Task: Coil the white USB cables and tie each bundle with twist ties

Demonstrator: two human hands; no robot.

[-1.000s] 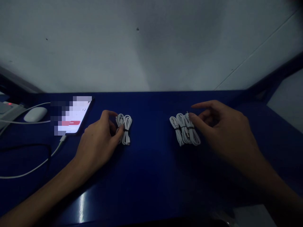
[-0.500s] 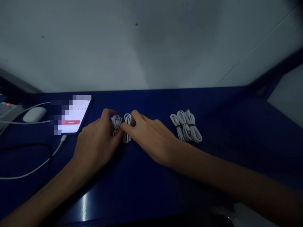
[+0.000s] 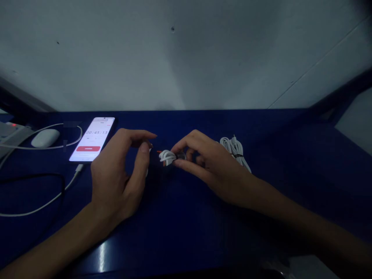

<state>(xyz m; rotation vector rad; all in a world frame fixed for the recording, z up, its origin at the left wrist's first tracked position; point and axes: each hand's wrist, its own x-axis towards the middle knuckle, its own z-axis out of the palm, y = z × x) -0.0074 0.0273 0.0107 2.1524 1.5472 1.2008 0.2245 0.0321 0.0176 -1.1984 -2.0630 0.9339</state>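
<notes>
My right hand (image 3: 209,162) pinches a coiled white cable (image 3: 167,157) between thumb and forefinger, near the dark tie round its middle. The loops and a plug end point left, with small orange-red bits at the edge. My left hand (image 3: 122,170) is open, its thumb and forefinger apart. Behind its thumb, slivers of another white cable (image 3: 147,172) show; most of that one is hidden. To the right, partly covered by my right hand, lie more tied white cables (image 3: 236,151) side by side.
A lit phone (image 3: 92,139) showing a timer lies at the left on the blue table (image 3: 180,232), with a white charging cable (image 3: 71,184) plugged in. A white earbud case (image 3: 45,138) and a power strip (image 3: 11,131) are farther left. A pale wall (image 3: 130,58) stands behind.
My right hand has taken hold of a coiled cable, lifted it and turned it, moving right. My left hand's thumb and forefinger have come away from the cable they were around.
</notes>
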